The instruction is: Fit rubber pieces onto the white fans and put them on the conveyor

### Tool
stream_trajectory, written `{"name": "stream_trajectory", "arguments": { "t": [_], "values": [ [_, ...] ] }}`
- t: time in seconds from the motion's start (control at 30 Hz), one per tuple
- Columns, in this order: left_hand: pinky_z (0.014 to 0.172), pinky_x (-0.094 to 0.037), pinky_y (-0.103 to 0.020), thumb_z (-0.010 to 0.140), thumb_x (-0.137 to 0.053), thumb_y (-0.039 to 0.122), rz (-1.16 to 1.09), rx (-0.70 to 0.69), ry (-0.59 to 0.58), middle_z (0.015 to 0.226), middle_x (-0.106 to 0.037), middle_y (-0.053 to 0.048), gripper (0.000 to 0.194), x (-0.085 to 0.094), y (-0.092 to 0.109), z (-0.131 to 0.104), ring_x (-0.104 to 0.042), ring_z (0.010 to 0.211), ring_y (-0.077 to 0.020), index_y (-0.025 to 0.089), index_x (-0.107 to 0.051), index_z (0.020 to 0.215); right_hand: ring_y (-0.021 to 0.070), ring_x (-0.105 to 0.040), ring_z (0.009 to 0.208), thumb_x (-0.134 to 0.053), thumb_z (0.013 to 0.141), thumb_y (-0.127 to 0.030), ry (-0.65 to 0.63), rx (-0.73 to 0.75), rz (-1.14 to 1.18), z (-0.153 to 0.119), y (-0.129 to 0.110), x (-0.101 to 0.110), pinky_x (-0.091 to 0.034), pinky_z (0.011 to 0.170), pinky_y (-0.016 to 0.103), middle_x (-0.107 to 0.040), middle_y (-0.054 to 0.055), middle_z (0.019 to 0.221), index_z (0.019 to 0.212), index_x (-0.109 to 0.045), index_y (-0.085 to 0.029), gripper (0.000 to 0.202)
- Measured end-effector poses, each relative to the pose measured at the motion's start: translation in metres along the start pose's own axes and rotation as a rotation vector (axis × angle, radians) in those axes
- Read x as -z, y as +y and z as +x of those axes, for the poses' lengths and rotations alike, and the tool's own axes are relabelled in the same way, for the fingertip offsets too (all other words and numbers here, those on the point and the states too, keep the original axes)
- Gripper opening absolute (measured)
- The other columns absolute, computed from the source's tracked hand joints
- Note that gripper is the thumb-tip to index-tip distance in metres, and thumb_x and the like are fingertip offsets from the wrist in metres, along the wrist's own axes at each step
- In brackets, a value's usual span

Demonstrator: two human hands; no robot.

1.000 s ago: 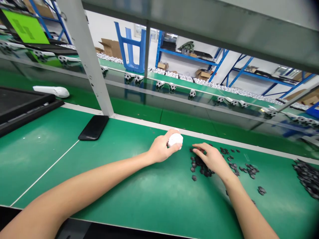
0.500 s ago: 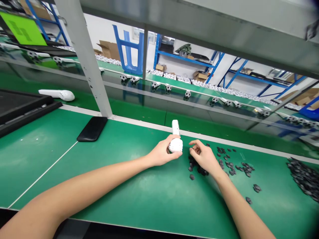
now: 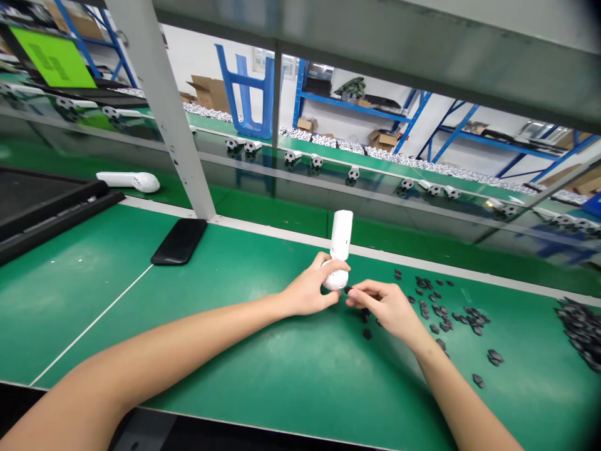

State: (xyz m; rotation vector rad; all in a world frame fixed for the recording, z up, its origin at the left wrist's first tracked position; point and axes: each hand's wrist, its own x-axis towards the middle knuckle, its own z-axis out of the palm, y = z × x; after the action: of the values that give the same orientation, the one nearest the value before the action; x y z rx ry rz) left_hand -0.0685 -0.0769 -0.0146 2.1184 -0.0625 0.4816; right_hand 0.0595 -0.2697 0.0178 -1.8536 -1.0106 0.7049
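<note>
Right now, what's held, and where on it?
Left hand: white device, gripped around its round end, long end free. Right hand: small black piece, pinched at its edge between the fingertips.

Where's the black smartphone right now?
In the head view, the black smartphone lies left of the left hand, on the green table, beside the foot of the grey metal post.
</note>
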Motion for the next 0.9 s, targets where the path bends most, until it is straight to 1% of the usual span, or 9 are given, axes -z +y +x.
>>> {"name": "stream_trajectory", "arguments": {
  "t": [0.17, 0.27, 0.37, 0.5, 0.6, 0.67, 0.77, 0.9],
  "values": [
    [0.096, -0.055, -0.038, 0.084, -0.068, 0.022, 0.067, -0.005, -0.047, 0.131, -0.046, -0.007, 0.056, -0.0004, 0.0016, -0.0029, -0.063, 0.103, -0.0207, 0.033, -0.055, 0.138, 0.0219, -0.074, 0.084, -0.071, 0.095, -0.051, -0.004, -0.012, 0.051, 0.0008, 0.0007, -0.0026, -0.058, 0.080, 0.034, -0.080, 0.005, 0.089, 0.094, -0.075, -0.022, 0.029],
    [0.094, -0.056, -0.037, 0.083, -0.068, 0.022, 0.072, -0.006, -0.052, 0.131, -0.047, -0.006, 0.055, -0.0001, 0.0036, -0.0029, -0.064, 0.101, -0.0199, 0.033, -0.056, 0.136, 0.0212, -0.072, 0.085, -0.070, 0.096, -0.052, -0.020, 0.000, 0.076, 0.0007, -0.0004, -0.0027, -0.059, 0.081, 0.034, -0.079, 0.006, 0.091, 0.094, -0.072, -0.022, 0.031],
    [0.088, -0.056, -0.034, 0.085, -0.070, 0.028, 0.035, 0.014, -0.027, 0.127, -0.049, -0.005, 0.048, 0.0010, 0.0051, -0.0020, -0.064, 0.095, -0.0176, 0.031, -0.059, 0.131, 0.0213, -0.071, 0.089, -0.064, 0.100, -0.055, -0.038, 0.012, 0.158, 0.0003, -0.0023, -0.0016, -0.060, 0.084, 0.036, -0.077, 0.005, 0.093, 0.097, -0.067, -0.022, 0.033],
    [0.087, -0.054, -0.033, 0.092, -0.067, 0.041, 0.039, 0.055, 0.062, 0.115, -0.054, -0.003, 0.033, 0.0028, 0.0041, -0.0006, -0.063, 0.094, -0.0180, 0.030, -0.064, 0.123, 0.0208, -0.069, 0.093, -0.054, 0.105, -0.055, -0.081, 0.026, 0.231, -0.0005, -0.0027, -0.0008, -0.061, 0.085, 0.038, -0.073, 0.004, 0.093, 0.097, -0.060, -0.023, 0.034],
    [0.090, -0.053, -0.034, 0.091, -0.071, 0.045, 0.039, 0.061, 0.118, 0.114, -0.056, -0.002, 0.033, 0.0031, 0.0021, -0.0003, -0.064, 0.097, -0.0189, 0.030, -0.065, 0.120, 0.0202, -0.067, 0.093, -0.053, 0.106, -0.055, -0.129, 0.022, 0.217, -0.0012, -0.0021, -0.0023, -0.060, 0.086, 0.037, -0.071, 0.004, 0.094, 0.096, -0.059, -0.023, 0.035],
    [0.093, -0.053, -0.034, 0.089, -0.073, 0.045, 0.034, 0.054, 0.132, 0.116, -0.056, -0.002, 0.035, 0.0028, 0.0010, -0.0005, -0.065, 0.100, -0.0196, 0.031, -0.066, 0.120, 0.0200, -0.066, 0.092, -0.052, 0.106, -0.056, -0.149, 0.014, 0.232, -0.0016, -0.0021, -0.0038, -0.060, 0.085, 0.036, -0.071, 0.004, 0.094, 0.096, -0.059, -0.022, 0.036],
    [0.095, -0.053, -0.035, 0.088, -0.075, 0.045, 0.043, 0.040, 0.125, 0.118, -0.056, -0.002, 0.037, 0.0023, 0.0001, -0.0012, -0.065, 0.102, -0.0202, 0.031, -0.066, 0.121, 0.0194, -0.065, 0.090, -0.053, 0.105, -0.057, -0.167, -0.004, 0.275, -0.0022, -0.0029, -0.0057, -0.059, 0.083, 0.035, -0.070, 0.004, 0.093, 0.095, -0.059, -0.022, 0.037],
    [0.092, -0.054, -0.034, 0.087, -0.075, 0.044, 0.070, 0.031, 0.102, 0.119, -0.056, -0.002, 0.037, 0.0021, 0.0011, -0.0024, -0.065, 0.100, -0.0197, 0.032, -0.067, 0.121, 0.0180, -0.065, 0.086, -0.054, 0.105, -0.058, -0.176, -0.017, 0.310, -0.0027, -0.0035, -0.0074, -0.059, 0.082, 0.034, -0.069, 0.004, 0.091, 0.095, -0.058, -0.021, 0.038]
  ]
}}
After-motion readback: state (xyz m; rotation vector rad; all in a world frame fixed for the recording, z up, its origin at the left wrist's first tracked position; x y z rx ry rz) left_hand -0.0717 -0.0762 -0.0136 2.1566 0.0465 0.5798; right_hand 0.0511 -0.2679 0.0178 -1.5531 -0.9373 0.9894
